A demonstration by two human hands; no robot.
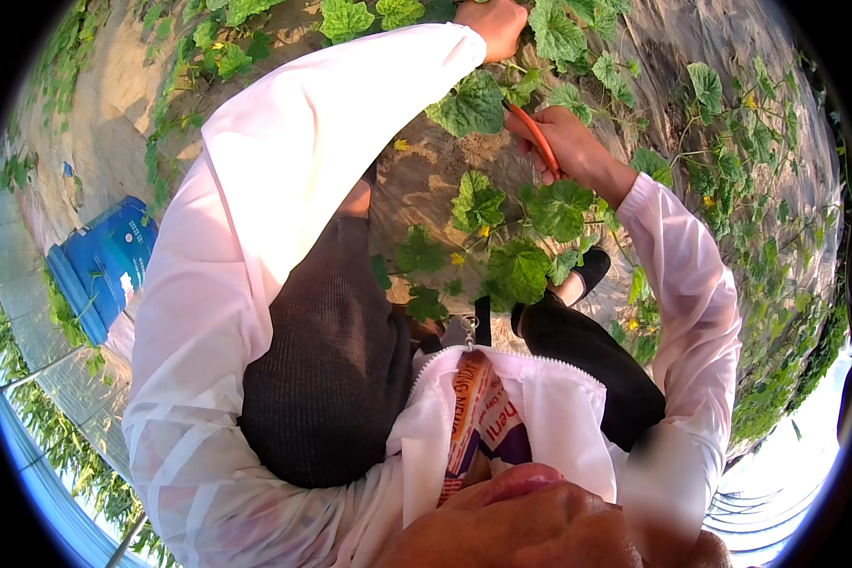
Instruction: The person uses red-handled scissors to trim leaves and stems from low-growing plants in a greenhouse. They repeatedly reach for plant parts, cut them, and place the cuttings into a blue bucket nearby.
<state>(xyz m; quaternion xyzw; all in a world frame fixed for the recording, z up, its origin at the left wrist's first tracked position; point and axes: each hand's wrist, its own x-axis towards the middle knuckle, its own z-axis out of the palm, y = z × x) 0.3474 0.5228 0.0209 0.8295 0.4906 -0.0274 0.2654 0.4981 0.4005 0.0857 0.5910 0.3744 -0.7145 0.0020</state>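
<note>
My right hand grips a cutting tool by its curved orange handle, probably garden snips. The tool's dark tip is next to a broad vine leaf, and its blades are mostly hidden. Farther forward, at the top edge, my left hand is bent among leafy stems. Its fingers face away from me, so what they hold is hidden. A lobed green leaf of the cucumber-like vine grows just right of that hand.
A leafy vine with yellow flowers spreads between my legs, over film-covered ground. A blue bucket lies tilted at the left. More vines run along the right. My shoe stands close to the leaves.
</note>
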